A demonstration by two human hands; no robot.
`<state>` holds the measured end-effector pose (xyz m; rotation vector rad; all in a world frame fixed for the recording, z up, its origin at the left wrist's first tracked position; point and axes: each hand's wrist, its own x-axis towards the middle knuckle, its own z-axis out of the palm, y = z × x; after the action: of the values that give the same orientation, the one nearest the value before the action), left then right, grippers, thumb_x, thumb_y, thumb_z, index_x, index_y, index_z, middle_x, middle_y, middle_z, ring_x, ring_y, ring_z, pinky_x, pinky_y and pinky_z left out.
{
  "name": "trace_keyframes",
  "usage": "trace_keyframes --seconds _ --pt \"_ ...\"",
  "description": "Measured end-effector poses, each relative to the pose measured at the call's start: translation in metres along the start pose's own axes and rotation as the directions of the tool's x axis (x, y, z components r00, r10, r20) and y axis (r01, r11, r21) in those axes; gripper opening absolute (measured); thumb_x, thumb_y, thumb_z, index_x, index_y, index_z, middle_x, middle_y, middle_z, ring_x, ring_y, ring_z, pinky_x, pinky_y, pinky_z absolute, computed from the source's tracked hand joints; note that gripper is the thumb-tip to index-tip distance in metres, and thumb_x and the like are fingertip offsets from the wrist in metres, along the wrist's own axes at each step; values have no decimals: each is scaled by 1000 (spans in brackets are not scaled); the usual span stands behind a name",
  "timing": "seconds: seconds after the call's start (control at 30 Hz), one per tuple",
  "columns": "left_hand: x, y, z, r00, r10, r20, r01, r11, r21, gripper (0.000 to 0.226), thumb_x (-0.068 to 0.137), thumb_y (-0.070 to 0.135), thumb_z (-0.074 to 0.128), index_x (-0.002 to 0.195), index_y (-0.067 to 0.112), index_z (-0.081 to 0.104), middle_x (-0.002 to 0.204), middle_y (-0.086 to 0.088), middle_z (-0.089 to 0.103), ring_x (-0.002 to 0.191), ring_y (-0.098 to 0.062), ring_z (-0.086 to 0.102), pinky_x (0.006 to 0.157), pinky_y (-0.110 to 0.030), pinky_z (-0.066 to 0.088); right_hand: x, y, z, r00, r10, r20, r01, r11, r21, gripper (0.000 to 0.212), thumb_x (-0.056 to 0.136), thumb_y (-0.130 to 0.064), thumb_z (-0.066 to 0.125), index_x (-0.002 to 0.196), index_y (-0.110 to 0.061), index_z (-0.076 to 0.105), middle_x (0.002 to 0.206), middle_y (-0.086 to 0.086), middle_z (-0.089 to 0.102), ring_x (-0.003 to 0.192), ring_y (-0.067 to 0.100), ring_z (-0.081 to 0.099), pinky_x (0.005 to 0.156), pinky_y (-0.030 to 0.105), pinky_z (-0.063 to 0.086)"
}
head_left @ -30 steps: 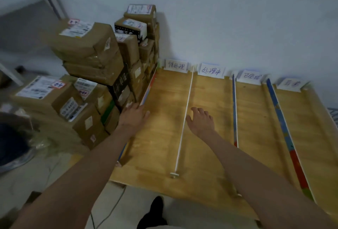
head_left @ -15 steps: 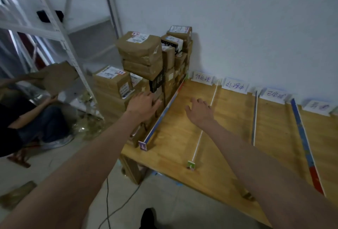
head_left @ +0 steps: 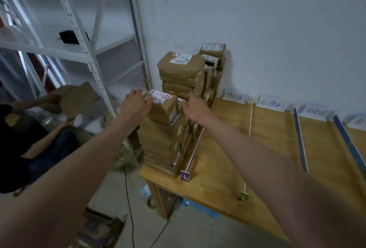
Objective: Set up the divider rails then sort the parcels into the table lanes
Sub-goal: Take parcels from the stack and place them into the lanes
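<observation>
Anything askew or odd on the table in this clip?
The white rail looks thinner than the blue rails, more like a cord. The parcels are stacked high and unevenly at the table's left edge, some leaning. Nothing looks spilled.

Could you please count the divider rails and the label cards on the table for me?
Rails: 4
Cards: 4, the last cut off by the frame edge
Total: 8
</observation>
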<state>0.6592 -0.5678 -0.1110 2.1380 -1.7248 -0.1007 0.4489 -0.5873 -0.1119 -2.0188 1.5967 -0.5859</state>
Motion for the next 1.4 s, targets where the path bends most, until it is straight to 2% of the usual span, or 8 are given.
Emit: trace_keyframes --seconds 0.23,0.37,0.47,0.57,0.77,0.97,1.07,1.4 --pt "19 -27 28 978 -141 151 175 955 -240 58 101 51 35 139 8 39 135 -18 53 117 -36 54 87 -44 44 29 -28 34 959 261 114 -284 852 440 47 105 -30 32 151 -21 31 144 11 49 119 28 56 96 42 53" --pt "26 -24 30 981 -134 143 182 892 -414 55 102 47 39 141 9 41 137 -17 51 121 -36 52 101 -49 45 29 -31 37 944 303 134 -324 763 559 49 104 -34 42 150 -18 34 147 10 47 117 29 60 91 41 58" --pt "32 -18 23 992 -54 112 107 828 -550 45 104 38 38 142 13 42 139 -14 52 125 -32 51 106 -45 43 23 -31 30 936 291 200 -353 744 567 55 100 -42 49 146 -12 41 139 13 55 105 28 68 88 38 59" --pt "35 -9 16 994 39 105 29 814 -580 41 106 32 36 142 13 43 141 -10 53 126 -27 51 97 -32 40 17 -31 21 924 293 245 -379 785 490 53 101 -41 49 143 -8 46 132 12 59 107 28 65 93 40 57" --pt "32 13 8 973 140 184 -6 811 -586 46 106 35 34 149 20 36 143 -9 52 127 -29 51 107 -44 43 0 -33 -1 911 374 174 -411 780 472 50 102 -33 49 142 -4 44 136 12 58 123 27 57 106 45 47" --pt "22 44 12 925 325 194 -222 881 -419 46 105 41 33 145 20 40 144 -8 52 130 -33 49 106 -41 38 -34 -6 -20 907 422 -3 -380 820 428 44 103 -32 43 136 -3 53 128 13 63 115 27 61 102 43 50" --pt "10 69 22 893 410 188 -344 889 -302 43 103 39 36 137 17 50 139 -11 55 123 -33 53 92 -36 40 -59 21 -32 872 483 -85 -409 811 418 45 104 -31 40 137 -3 53 128 16 63 114 31 62 101 47 50" --pt "-59 159 87 720 618 316 -675 730 110 52 100 49 32 133 13 52 137 -11 52 126 -29 49 109 -43 33 -171 132 -61 697 677 -237 -531 710 464 43 105 -28 37 125 3 60 122 21 64 111 34 62 95 45 51"
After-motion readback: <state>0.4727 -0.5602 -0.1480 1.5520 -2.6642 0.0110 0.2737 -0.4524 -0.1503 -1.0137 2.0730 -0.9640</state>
